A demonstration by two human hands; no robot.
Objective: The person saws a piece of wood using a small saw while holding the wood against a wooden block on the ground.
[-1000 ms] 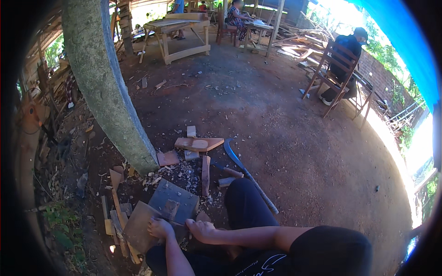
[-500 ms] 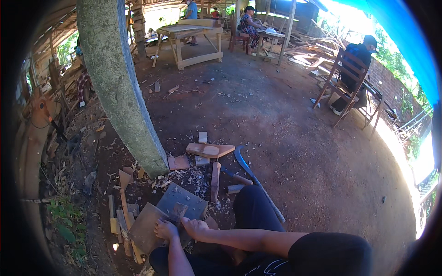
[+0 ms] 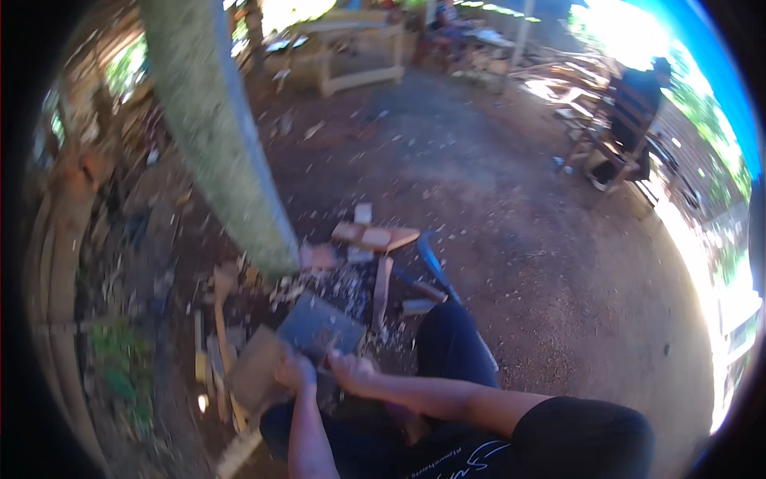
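Note:
Below, my left hand (image 3: 297,371) is at a brown board (image 3: 251,367), its fingers smeared by motion. My right hand (image 3: 351,373) is curled closed beside it, around something too blurred to name. Between and just beyond both hands is a small wooden piece (image 3: 327,337), resting on or held over a dark grey square board (image 3: 307,315). My dark-trousered knee (image 3: 447,335) rises right of them. A curved blade tool (image 3: 431,259) with a long handle lies past the knee, near a second handled tool (image 3: 419,287).
A leaning concrete post (image 3: 207,152) stands ahead-left among shavings and wood offcuts (image 3: 375,236). Plants (image 3: 120,375) grow at left. A person (image 3: 630,112) sits on a wooden chair at upper right; another (image 3: 447,32) sits farther back near a workbench (image 3: 359,60) and lumber piles.
The head view has shifted, so the surroundings sit farther right in the picture, now blurred. My two hands remain close together at the boards, slightly higher in view than a second ago.

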